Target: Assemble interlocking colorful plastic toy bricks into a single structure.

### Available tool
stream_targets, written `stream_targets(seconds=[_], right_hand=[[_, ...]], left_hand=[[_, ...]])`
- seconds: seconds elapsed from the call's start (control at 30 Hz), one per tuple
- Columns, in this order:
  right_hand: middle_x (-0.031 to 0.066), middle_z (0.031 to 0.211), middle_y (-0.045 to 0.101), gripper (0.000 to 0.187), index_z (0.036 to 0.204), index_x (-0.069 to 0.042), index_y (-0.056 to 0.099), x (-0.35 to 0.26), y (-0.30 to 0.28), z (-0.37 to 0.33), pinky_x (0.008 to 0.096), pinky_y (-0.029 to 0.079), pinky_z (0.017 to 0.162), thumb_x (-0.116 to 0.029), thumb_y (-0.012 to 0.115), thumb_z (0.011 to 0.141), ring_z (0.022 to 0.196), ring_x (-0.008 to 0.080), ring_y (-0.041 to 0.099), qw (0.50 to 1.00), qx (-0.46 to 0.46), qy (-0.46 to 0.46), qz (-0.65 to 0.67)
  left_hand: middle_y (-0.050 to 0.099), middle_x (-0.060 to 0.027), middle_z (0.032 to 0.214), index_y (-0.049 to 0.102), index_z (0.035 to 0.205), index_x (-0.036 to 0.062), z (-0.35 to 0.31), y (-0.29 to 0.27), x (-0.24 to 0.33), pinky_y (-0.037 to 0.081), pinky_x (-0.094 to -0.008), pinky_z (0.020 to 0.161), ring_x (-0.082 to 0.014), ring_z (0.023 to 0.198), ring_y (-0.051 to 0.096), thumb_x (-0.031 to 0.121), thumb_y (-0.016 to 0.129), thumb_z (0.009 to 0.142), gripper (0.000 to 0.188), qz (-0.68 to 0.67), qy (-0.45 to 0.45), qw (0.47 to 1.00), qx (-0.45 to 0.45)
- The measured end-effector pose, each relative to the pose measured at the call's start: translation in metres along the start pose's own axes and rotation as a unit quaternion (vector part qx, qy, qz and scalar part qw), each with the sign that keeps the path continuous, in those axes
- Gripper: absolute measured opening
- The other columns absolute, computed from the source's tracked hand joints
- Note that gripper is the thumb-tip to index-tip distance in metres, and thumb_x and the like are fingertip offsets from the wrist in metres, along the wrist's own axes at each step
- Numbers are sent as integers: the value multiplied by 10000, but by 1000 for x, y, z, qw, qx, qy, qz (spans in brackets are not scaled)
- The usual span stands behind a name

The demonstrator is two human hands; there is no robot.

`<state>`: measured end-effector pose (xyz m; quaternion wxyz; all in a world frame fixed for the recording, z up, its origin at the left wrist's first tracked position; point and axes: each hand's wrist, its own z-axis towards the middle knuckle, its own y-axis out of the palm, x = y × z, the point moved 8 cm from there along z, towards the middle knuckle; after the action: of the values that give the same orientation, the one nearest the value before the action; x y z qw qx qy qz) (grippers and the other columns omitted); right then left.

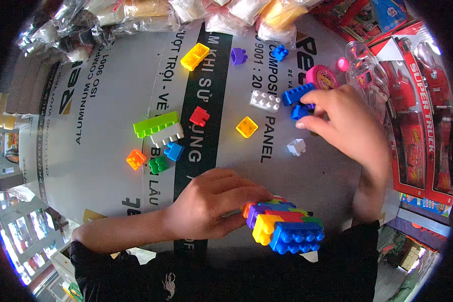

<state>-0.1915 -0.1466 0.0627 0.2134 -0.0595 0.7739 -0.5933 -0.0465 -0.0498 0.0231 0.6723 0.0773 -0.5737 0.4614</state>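
My left hand [211,204] is closed on a built-up stack of toy building blocks [287,226] near my body. Blue and yellow blocks face the front of that stack, with purple, red, green and orange ones behind. Farther out on the right, my right hand [345,121] has its thumb and index finger around a small blue block [300,112]. A longer blue block [298,94] lies against the index fingertip. Something purple shows partly between the fingers. Left of them lies a white block [265,100], and nearer to me a small white block [296,146].
Loose blocks lie about the grey panel surface [110,186]: yellow [195,56], purple [239,56], red [200,116], lime green [156,125] and several more. Clear plastic bags [151,15] line the far edge. Boxed red toy trucks [418,121] and a pink round toy [322,77] stand right.
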Motion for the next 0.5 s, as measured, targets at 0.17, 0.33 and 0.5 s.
stream_targets(seconds=[0.17,0.33,0.5], right_hand=[[154,702,618,147,787,-13,625,-1,0,6,361,457,618,-136,654,712,680,288,611,992,71,-75,-69],[168,783,588,195,809,-21,625,-4,10,4,413,446,738,-155,686,683,819,334,565,997,-44,-60,-31],[158,776,585,234,870,9,611,-20,-1,2,391,455,689,-115,695,690,760,315,593,992,43,-105,62]], left_hand=[[638,-104,1012,585,1033,30,1,-2,-1,490,-353,734,-248,852,629,183,721,705,386,-19,-5,1000,12],[617,-116,827,572,983,10,0,-13,-1,497,-331,643,-249,718,622,96,725,695,337,31,-61,994,90],[554,-114,691,532,988,-24,-5,-19,-21,443,-311,511,-206,562,569,152,708,745,348,-81,-139,978,132]])
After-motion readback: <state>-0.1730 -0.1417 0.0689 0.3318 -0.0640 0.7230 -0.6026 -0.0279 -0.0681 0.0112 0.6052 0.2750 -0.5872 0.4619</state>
